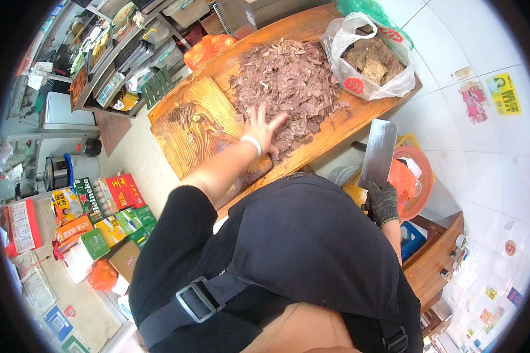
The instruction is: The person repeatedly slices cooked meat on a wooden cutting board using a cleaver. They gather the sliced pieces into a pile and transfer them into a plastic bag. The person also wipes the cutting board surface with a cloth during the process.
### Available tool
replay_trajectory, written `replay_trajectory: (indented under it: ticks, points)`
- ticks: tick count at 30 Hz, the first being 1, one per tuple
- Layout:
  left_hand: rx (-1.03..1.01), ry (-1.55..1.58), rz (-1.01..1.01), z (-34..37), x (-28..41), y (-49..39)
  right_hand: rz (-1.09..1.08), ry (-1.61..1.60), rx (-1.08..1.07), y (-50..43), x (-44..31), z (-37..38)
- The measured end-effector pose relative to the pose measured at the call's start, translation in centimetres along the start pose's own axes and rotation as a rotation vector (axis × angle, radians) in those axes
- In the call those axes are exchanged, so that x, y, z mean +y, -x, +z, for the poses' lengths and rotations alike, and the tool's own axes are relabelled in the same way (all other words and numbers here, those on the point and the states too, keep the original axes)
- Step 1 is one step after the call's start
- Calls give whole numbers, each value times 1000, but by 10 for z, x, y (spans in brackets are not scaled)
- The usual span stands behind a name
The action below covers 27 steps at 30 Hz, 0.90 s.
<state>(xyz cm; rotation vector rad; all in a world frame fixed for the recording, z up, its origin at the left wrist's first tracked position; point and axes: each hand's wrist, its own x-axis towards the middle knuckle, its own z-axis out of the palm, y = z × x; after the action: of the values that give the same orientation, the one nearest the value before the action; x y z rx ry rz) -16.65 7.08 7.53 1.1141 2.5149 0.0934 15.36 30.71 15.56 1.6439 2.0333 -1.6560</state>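
Observation:
My left hand (261, 129), bare and with a white band at the wrist, has its fingers spread at the near left edge of a heap of sliced brownish meat (291, 84). Its fingertips touch or hover just over the slices; which one I cannot tell. Beside the heap lies a thick wooden cutting board (212, 101) with dark scraps (183, 115) on it. A dark piece (243, 183), probably meat, lies at the board's near edge, partly hidden by my forearm. In a dark knit glove, my right hand (382, 203) grips a cleaver (378, 152), its broad blade upright, off the table's right side.
The wooden table (357, 112) bears a plastic bag (371, 57) of large brown meat chunks at its far right. Below the cleaver stands a reddish plastic basin (417, 189) with bags inside. An orange bag (208, 49) sits beyond the board, and stacked boxes (115, 225) stand at left.

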Motion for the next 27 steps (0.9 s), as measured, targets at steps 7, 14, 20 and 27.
replay_trajectory:
  ticks: [7,14,20,27]
  points:
    - [15,114,-13,45,-8,-35,8,131,-20,1,-19,4]
    - [282,382,51,32,-28,-68,-6,134,-101,-22,-32,3]
    - [580,532,4,-33,-22,-87,-218,200,-266,-89,-70,3]
    - [387,106,-190,-39,29,-174,-430,389,-456,-193,-129,-23]
